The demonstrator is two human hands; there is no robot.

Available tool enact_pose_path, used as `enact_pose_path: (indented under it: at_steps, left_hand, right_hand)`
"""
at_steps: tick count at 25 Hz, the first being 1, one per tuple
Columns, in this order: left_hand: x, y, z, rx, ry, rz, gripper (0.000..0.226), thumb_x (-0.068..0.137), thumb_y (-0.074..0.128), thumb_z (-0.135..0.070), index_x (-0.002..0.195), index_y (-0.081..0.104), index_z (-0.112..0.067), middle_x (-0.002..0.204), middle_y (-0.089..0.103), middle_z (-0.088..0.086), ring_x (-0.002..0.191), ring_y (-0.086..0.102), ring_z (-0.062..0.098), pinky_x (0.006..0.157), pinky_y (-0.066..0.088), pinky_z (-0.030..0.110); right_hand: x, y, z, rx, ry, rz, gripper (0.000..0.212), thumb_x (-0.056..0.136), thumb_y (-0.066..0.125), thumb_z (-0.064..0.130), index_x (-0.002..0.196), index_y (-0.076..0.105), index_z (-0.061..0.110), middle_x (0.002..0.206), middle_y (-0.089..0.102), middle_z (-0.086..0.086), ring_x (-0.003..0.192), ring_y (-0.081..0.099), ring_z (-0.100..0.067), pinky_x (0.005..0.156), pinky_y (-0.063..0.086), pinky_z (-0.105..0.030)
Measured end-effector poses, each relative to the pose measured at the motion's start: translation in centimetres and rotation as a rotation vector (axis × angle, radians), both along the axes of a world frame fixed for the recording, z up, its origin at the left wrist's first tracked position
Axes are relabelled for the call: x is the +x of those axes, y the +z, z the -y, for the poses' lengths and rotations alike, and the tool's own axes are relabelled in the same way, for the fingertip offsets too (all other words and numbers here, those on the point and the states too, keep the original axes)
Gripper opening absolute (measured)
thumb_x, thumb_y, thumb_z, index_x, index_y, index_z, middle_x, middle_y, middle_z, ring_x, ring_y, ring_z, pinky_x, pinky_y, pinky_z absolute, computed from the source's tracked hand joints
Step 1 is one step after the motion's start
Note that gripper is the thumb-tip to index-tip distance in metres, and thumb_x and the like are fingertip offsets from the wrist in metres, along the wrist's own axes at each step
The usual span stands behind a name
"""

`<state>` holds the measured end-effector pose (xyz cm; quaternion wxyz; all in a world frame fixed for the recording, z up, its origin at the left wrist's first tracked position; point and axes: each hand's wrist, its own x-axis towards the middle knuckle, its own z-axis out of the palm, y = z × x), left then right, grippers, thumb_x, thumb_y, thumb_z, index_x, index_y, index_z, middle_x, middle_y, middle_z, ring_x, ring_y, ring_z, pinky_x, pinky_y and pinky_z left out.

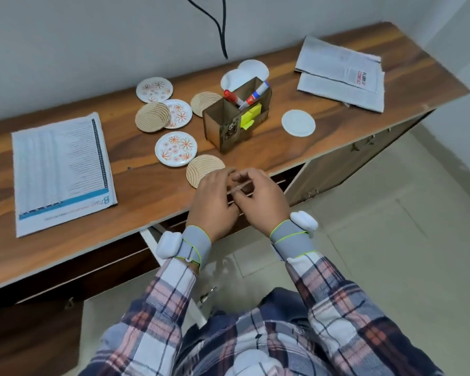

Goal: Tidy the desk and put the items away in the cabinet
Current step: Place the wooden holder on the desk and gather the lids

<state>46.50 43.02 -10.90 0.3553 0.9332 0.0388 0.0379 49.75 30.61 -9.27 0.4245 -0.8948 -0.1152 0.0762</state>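
My left hand [215, 196] and my right hand [258, 199] hover close together over the front edge of the wooden desk [136, 158], fingertips nearly meeting. Their fingers are loosely curled and I see nothing held in them. A wooden ribbed coaster [201, 168] lies just beyond my left fingers, partly covered by them. More coasters are scattered behind: floral ones [175, 149] [154, 89] [179, 113], wooden ones [152, 116] [204, 103], and plain white ones [298, 122] [251, 67]. A brown organiser box [228, 128] holds markers [251, 97] and yellow sticky notes [251, 115].
A folded newspaper [60, 172] lies on the desk's left part and another [339, 74] at the far right. Cabinet doors [337, 169] and drawers sit under the desk top. A black cable [223, 28] hangs down the wall. Tiled floor lies to the right.
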Motion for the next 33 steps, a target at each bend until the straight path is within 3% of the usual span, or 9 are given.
enact_pose_path:
  at_steps: [6,11,16,20,24,29,31,33]
  left_hand:
    - [4.3,-1.5,2.6,-0.083,0.321,-0.088,0.090,0.078,0.067,-0.016,0.154,0.018,-0.012,0.150,0.036,0.013,0.138,0.033,0.029,0.110,0.031,0.036]
    - [9.7,-0.3,4.5,-0.182,0.603,-0.058,0.107,0.078,0.075,-0.022,0.157,0.002,-0.019,0.149,0.044,0.004,0.133,0.045,0.029,0.101,0.039,0.033]
    - [12.3,1.0,5.9,-0.235,0.699,0.035,0.089,0.080,0.072,-0.022,0.152,0.020,-0.031,0.136,0.050,-0.010,0.117,0.056,0.019,0.085,0.046,0.029]
    - [14.0,1.1,6.8,-0.187,0.589,0.049,0.058,0.085,0.059,-0.023,0.138,0.037,-0.034,0.132,0.056,-0.001,0.110,0.060,0.024,0.085,0.051,0.040]
    - [16.7,0.7,6.3,-0.096,0.423,-0.006,0.042,0.086,0.053,-0.022,0.127,0.044,-0.024,0.117,0.061,0.006,0.102,0.060,0.032,0.071,0.040,0.032]
    - [17.3,0.3,-1.2,-0.190,0.532,0.027,0.051,0.087,0.059,-0.017,0.136,0.046,-0.023,0.129,0.060,0.002,0.117,0.056,0.022,0.089,0.048,0.037]
    - [17.1,-0.2,-5.2,-0.146,0.577,0.036,0.054,0.087,0.061,-0.019,0.138,0.047,-0.021,0.133,0.057,0.003,0.123,0.049,0.024,0.098,0.044,0.039]
    - [17.1,-1.0,-8.5,-0.040,0.566,0.025,0.059,0.086,0.064,-0.022,0.142,0.047,-0.018,0.141,0.051,0.006,0.131,0.041,0.028,0.106,0.034,0.036]
  right_hand:
    - [6.8,-1.3,2.7,0.035,0.201,-0.044,0.034,0.078,0.068,0.020,0.110,0.061,0.028,0.109,0.057,0.008,0.085,0.059,-0.011,0.082,0.051,-0.037]
    - [13.8,-0.5,6.4,0.024,0.351,-0.009,0.040,0.079,0.071,0.023,0.116,0.059,0.029,0.112,0.056,0.009,0.090,0.058,-0.013,0.083,0.049,-0.034]
    - [18.0,1.6,6.0,0.050,0.496,0.079,0.047,0.083,0.067,0.026,0.127,0.051,0.034,0.127,0.050,0.006,0.096,0.060,-0.017,0.079,0.051,-0.035]
    - [19.4,2.4,4.6,0.024,0.556,0.249,0.039,0.085,0.064,0.025,0.124,0.058,0.025,0.124,0.050,-0.002,0.105,0.057,-0.026,0.080,0.050,-0.037]
    - [20.8,2.8,2.8,-0.048,0.551,0.333,0.027,0.086,0.058,0.020,0.113,0.063,0.022,0.114,0.052,-0.003,0.094,0.058,-0.027,0.073,0.046,-0.034]
    - [21.3,3.7,-2.4,-0.117,0.522,0.333,0.024,0.085,0.058,0.021,0.109,0.064,0.022,0.114,0.056,-0.003,0.092,0.060,-0.030,0.073,0.049,-0.040]
    - [21.2,3.4,-5.3,-0.128,0.520,0.339,0.021,0.085,0.059,0.022,0.105,0.065,0.024,0.110,0.058,-0.002,0.090,0.061,-0.030,0.071,0.049,-0.039]
    - [20.8,2.4,-7.6,-0.174,0.547,0.292,0.024,0.087,0.059,0.026,0.111,0.065,0.026,0.116,0.058,-0.002,0.100,0.059,-0.028,0.079,0.048,-0.039]
